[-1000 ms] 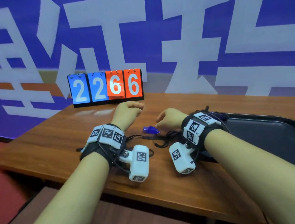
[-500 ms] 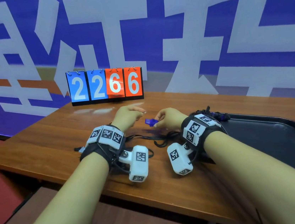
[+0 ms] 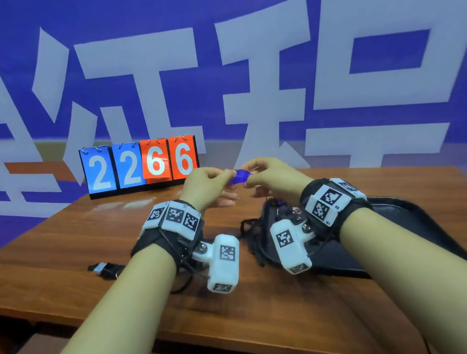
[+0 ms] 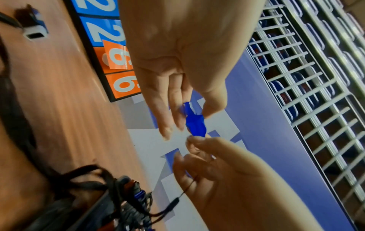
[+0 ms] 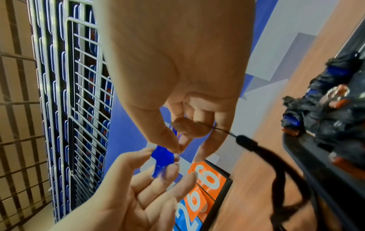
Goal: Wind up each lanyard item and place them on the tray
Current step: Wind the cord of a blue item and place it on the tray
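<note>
A small blue plastic piece [image 3: 240, 176] on a black lanyard is held up above the wooden table. My left hand [image 4: 192, 120] pinches its narrow end between thumb and fingers. My right hand [image 5: 180, 150] pinches the other end [image 5: 162, 157] with thumb and forefinger, and the thin cord runs through its other fingers. From there the black strap [image 5: 276, 171] hangs down toward the table. A black tray [image 3: 413, 213] lies at the right. Several wound lanyards [image 3: 277, 209] are heaped on its near-left corner.
Another lanyard item with a silver end [image 3: 102, 268] lies on the table left of my left wrist. A flip scoreboard [image 3: 139, 164] reading 2266 stands at the table's back edge, against a blue banner. The strap [image 3: 252, 242] trails between my wrists.
Both hands have risen from the table. The right hand picked up the blue piece, the left hand joined it, and the cord now hangs from them.
</note>
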Motion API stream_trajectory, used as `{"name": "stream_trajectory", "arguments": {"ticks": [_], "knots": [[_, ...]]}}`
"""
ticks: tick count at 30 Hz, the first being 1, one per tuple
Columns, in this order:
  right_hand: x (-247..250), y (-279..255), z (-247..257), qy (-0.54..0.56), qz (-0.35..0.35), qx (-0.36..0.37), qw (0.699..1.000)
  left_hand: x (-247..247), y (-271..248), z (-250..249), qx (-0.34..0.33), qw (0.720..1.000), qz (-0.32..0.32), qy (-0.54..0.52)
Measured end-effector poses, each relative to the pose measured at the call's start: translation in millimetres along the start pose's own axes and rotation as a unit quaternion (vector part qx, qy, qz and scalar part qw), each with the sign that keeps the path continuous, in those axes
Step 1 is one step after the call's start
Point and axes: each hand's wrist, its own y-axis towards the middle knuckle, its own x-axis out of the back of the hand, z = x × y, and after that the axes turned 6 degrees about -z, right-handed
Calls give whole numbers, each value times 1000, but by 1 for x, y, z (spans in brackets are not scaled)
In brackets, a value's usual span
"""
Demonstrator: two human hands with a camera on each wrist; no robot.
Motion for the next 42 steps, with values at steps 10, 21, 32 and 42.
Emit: {"name": "stream_trajectory", "arguments": {"ticks": [10,21,32,42], "knots": [[69,-24,5,-58,-31,-30,997,-33,2,-9,-5,997,-40,-67],[91,-14,-21,147,-84,48,984,-54,19,13,28,989,-55,-136],[89,-5,-6,158,-185,67,968,-44,24,11,9,985,-68,-156],[98,-19,25,128,-182,174,959,-44,15,9,-50,988,15,-146]]}}
